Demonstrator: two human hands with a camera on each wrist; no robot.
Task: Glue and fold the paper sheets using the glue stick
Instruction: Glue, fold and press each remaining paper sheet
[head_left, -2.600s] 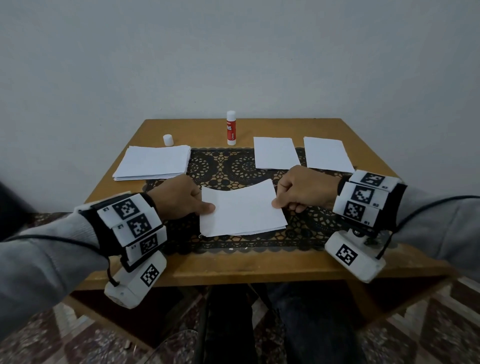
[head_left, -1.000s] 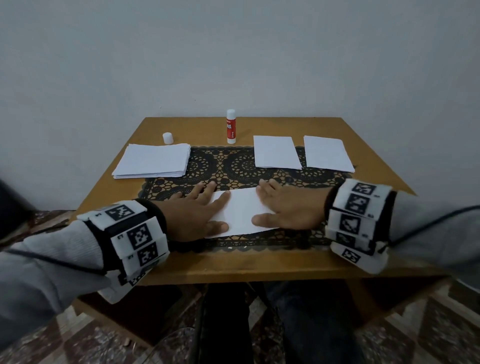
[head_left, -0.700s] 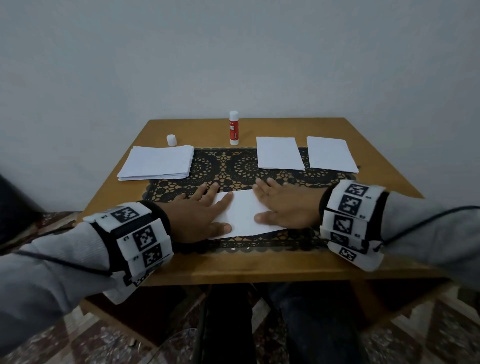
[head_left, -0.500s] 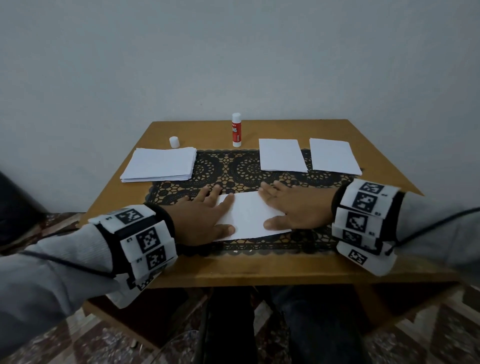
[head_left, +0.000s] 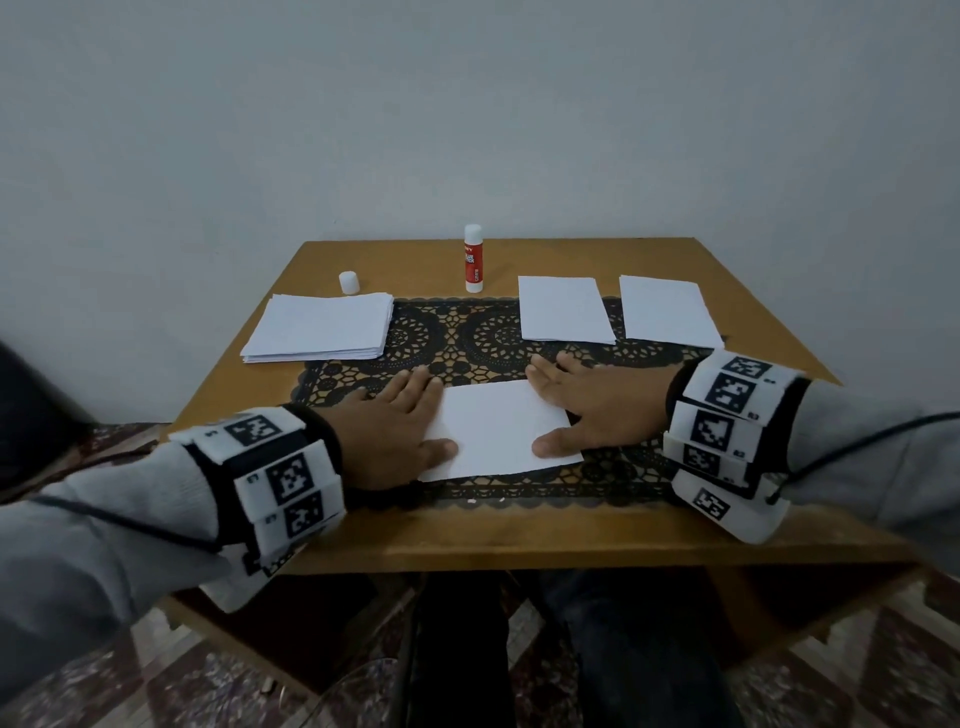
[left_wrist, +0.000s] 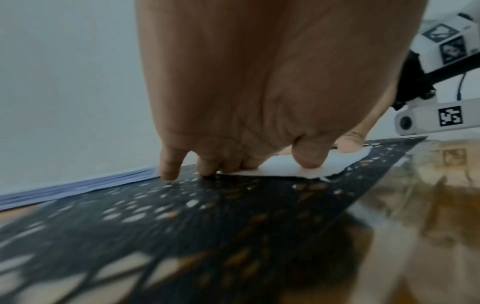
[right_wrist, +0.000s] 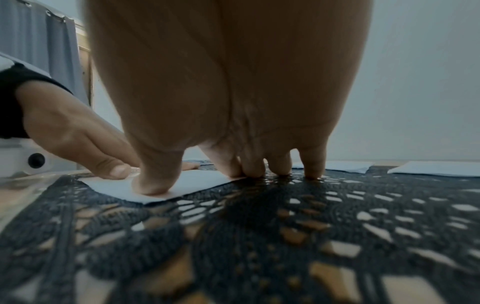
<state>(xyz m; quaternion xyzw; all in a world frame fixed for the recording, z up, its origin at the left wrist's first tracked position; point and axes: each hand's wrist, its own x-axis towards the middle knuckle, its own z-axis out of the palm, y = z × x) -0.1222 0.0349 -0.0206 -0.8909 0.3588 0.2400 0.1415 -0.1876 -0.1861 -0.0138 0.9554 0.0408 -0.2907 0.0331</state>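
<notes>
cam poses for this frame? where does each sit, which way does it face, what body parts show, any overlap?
Head: above, looking forward and down at the table; both sleeves, left hand, right hand.
Left wrist: under the palm, low, along the fingers pressing the folded sheet.
Right wrist: the same, low, facing the far paper sheets.
Shared: all three see the folded sheet on the lace mat.

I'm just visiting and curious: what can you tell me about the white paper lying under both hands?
The folded paper is plain white, rectangular and flat on the black lace mat near the table's front edge. The left hand presses its left end and the right hand its right end, fingers straight, thumbs on the sheet. Its middle is uncovered.
</notes>
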